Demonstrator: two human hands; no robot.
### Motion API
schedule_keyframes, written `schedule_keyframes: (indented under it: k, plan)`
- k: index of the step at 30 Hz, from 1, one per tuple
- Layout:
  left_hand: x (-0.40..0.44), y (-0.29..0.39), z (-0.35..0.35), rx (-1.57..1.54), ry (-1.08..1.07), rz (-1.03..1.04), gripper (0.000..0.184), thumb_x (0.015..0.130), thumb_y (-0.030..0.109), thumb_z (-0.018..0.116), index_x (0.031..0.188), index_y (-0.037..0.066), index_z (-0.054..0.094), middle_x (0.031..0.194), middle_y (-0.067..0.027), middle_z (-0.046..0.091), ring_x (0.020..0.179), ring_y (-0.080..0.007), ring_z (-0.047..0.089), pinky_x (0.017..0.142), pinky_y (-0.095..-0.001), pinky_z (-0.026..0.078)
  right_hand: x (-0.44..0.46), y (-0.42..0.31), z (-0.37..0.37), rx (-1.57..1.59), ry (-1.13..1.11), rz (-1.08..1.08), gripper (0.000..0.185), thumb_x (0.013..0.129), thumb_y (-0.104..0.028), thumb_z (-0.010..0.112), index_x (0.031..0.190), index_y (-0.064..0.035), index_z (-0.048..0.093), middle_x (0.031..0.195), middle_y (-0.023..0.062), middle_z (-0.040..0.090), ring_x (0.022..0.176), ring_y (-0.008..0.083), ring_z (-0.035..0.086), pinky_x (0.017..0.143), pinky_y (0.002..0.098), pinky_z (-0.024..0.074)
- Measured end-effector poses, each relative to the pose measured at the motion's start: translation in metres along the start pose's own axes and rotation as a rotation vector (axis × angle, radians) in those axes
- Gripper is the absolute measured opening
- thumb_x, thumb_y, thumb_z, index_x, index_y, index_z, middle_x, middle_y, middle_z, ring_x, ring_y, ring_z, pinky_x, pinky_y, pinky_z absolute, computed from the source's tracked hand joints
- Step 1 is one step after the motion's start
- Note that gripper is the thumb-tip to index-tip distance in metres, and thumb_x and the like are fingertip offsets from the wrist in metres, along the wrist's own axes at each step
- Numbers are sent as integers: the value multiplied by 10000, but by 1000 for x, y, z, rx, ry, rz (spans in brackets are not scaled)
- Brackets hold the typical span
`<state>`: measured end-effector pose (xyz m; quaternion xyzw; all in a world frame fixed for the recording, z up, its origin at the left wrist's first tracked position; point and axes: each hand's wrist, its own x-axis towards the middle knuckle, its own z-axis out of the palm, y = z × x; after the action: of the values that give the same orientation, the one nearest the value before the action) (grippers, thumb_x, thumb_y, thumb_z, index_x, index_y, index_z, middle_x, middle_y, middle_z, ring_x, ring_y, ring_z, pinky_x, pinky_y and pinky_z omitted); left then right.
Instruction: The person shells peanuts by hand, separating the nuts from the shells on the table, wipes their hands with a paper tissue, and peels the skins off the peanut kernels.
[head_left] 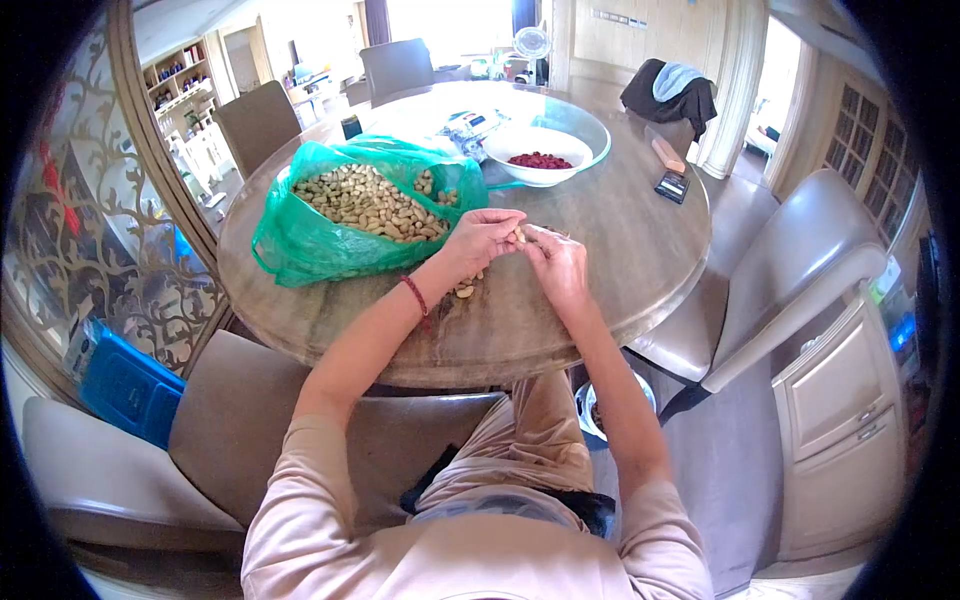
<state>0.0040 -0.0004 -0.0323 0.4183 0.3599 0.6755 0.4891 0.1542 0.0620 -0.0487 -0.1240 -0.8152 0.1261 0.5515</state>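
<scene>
Over the round table [640, 240], my left hand [485, 238] and my right hand [556, 262] meet fingertip to fingertip. Between them is a small pale peanut [520, 234], pinched by the fingers of both hands. A green plastic bag [290, 235] full of unshelled peanuts [370, 205] lies open to the left of my hands. Beneath my left wrist a few loose peanuts [464, 291] rest on the tabletop. Behind my hands stands a white bowl [545, 177] with dark red kernels [540, 160] in it.
A black phone-like object [672, 187] lies at the table's right. Grey chairs stand to the right [790, 270] and behind the table [257, 125]. Below the near edge, a white bin [590, 420] is partly hidden by my right forearm. A blue container [130, 385] is at the left.
</scene>
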Motion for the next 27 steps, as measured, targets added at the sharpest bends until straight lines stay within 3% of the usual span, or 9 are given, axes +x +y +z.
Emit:
schedule_keyframes:
  k: [5,9,11,16,19,24,27]
  plan:
    - [0,3,-4,57,-14,-84,215,830,63,594,1027,-22,592,821,-55,616,655,-104,576,616,-240,492,1,-6,-4,23,33,-43,184,757,-155,644,921,-76,667,859,134,648,717,268,631,631,342,500]
    - [0,0,-3,110,-36,-102,221,823,56,592,1029,-24,589,842,-68,621,669,-112,584,626,-242,500,2,-8,-2,113,38,12,118,764,-138,645,855,-69,673,781,125,647,679,249,630,605,323,493]
    - [-1,2,2,182,-90,-31,218,835,60,575,1031,-33,587,870,-81,625,699,-126,595,649,-248,506,2,-9,-2,159,71,72,97,764,-130,650,826,-58,671,738,122,644,649,242,627,585,316,487]
    - [-4,2,12,307,-96,115,198,836,65,580,1001,-41,604,883,-90,631,754,-133,604,688,-258,512,1,-4,-3,256,-1,365,84,760,-69,658,798,1,631,627,137,606,533,127,586,508,267,444]
    - [-5,5,15,390,-89,178,167,821,66,606,949,-40,627,871,-87,633,766,-128,604,696,-257,515,1,-10,-9,286,-45,335,75,778,-54,635,812,11,621,614,154,593,536,90,571,483,268,426]
    - [-2,2,9,429,-70,257,109,777,29,646,856,-45,646,835,-78,631,734,-122,603,669,-246,516,0,-8,-5,249,-26,192,80,791,-74,614,821,0,618,642,174,581,532,211,581,505,314,433]
    - [0,2,10,590,-58,417,78,754,-1,651,816,-47,644,819,-74,630,708,-115,601,643,-233,505,0,-7,-5,181,-46,170,100,792,-100,614,828,-7,616,682,183,585,579,287,587,541,335,448]
